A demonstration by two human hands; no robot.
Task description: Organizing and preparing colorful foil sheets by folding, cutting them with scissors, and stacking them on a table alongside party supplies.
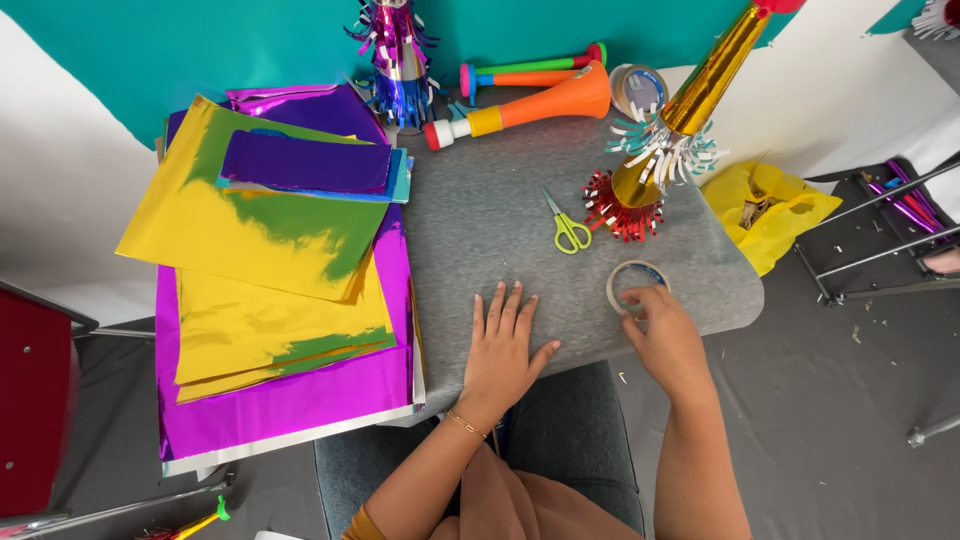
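Note:
My left hand [503,350] lies flat on the grey table [480,215], fingers spread, holding nothing. To its right, my right hand [663,335] grips a roll of clear tape [632,280] near the table's front edge. Green-handled scissors [568,229] lie just beyond both hands. A gold foil party horn [690,105] with white and red fringe stands tilted behind the tape roll.
A stack of shiny foil sheets [270,260] in gold, purple and magenta covers the table's left side. An orange plastic horn [530,105], a purple fringed horn [398,55] and another tape roll [638,88] sit at the back. A yellow bag [770,210] hangs off the right edge.

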